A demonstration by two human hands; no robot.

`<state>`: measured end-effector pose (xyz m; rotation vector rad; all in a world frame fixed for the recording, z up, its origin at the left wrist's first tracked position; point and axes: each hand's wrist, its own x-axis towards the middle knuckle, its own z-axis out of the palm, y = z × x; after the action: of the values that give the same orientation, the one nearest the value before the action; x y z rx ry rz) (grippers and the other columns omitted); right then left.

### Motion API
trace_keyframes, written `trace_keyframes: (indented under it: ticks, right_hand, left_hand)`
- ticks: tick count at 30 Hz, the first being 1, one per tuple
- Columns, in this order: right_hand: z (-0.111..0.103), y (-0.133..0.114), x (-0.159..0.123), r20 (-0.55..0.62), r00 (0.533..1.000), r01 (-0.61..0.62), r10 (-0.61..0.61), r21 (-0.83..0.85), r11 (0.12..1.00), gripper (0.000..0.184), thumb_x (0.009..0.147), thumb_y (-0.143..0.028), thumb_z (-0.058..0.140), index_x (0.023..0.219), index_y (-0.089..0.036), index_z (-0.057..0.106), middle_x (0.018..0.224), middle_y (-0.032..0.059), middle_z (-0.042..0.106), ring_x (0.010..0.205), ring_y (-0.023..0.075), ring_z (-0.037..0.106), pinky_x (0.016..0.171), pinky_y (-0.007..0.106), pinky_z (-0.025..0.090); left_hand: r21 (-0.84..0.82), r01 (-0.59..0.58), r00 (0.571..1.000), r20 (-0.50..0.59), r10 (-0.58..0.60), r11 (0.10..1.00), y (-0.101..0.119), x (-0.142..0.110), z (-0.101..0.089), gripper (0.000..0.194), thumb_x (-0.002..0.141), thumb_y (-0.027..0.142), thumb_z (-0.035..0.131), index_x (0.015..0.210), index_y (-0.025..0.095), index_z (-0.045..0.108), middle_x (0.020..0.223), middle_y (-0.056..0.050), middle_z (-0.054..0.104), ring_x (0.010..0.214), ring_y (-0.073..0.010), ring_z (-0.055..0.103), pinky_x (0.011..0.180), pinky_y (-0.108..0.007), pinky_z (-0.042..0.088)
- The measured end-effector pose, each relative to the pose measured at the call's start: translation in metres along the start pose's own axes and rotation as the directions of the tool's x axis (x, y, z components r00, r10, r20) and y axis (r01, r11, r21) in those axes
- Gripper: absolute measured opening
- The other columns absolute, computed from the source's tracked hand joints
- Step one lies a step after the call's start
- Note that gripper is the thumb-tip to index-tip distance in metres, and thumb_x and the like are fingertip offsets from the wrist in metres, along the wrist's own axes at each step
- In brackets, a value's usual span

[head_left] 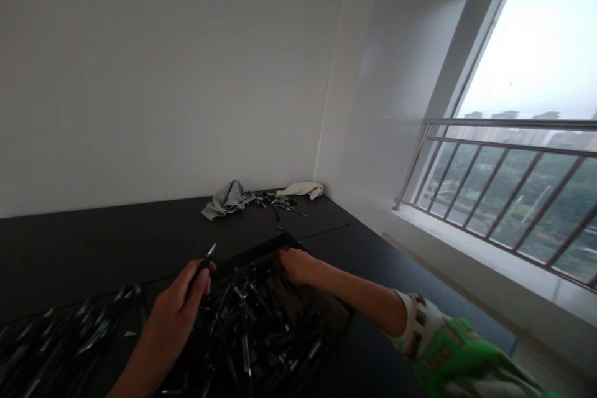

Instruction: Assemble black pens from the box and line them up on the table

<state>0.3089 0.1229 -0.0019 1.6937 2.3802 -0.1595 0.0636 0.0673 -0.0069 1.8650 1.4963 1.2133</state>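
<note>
My left hand (180, 308) is closed around a thin black pen part (208, 256) whose silver tip points up and to the right. It hovers at the left edge of a dark tray (261, 247) heaped with black pens (254, 329). My right hand (296, 264) reaches into the far side of that heap, fingers curled down among the pens; what they hold is hidden. A green and white sleeve (454, 351) covers my right arm.
Another spread of black pens (51, 339) lies on the black table (102, 242) at the left. A grey cloth (227, 198), a small pile of pen parts (277, 201) and a cream cloth (303, 189) lie by the far wall. A railed window (508, 199) is on the right.
</note>
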Motion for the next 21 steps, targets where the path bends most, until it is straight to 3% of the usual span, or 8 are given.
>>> trace_keyframes:
  ticks: [12, 21]
  right_hand:
    - [0.005, -0.002, -0.003, -0.058, 0.995, -0.073, 0.078, 0.086, 0.994, 0.033, 0.089, -0.031, 0.056, 0.118, -0.015, 0.053, 0.116, 0.0098, 0.056, 0.098, 0.0219, 0.058, 0.081, 0.041, 0.05]
    - [0.013, -0.005, 0.005, -0.064, 0.984, -0.16, 0.167, 0.104, 0.982, 0.032, 0.089, -0.031, 0.056, 0.116, -0.013, 0.054, 0.115, 0.0105, 0.057, 0.098, 0.0215, 0.058, 0.081, 0.04, 0.05]
  left_hand:
    - [-0.101, 0.013, 1.0, -0.025, -0.015, 0.995, 0.004, -0.002, -0.002, 0.03, 0.086, 0.051, 0.038, 0.09, 0.025, 0.052, 0.067, 0.003, 0.055, 0.064, -0.0187, 0.054, 0.064, -0.031, 0.042]
    - [-0.301, 0.022, 0.996, -0.073, -0.046, 0.953, 0.0, -0.002, 0.001, 0.026, 0.09, 0.047, 0.037, 0.106, 0.026, 0.038, 0.088, -0.001, 0.061, 0.073, -0.0196, 0.063, 0.076, -0.039, 0.05]
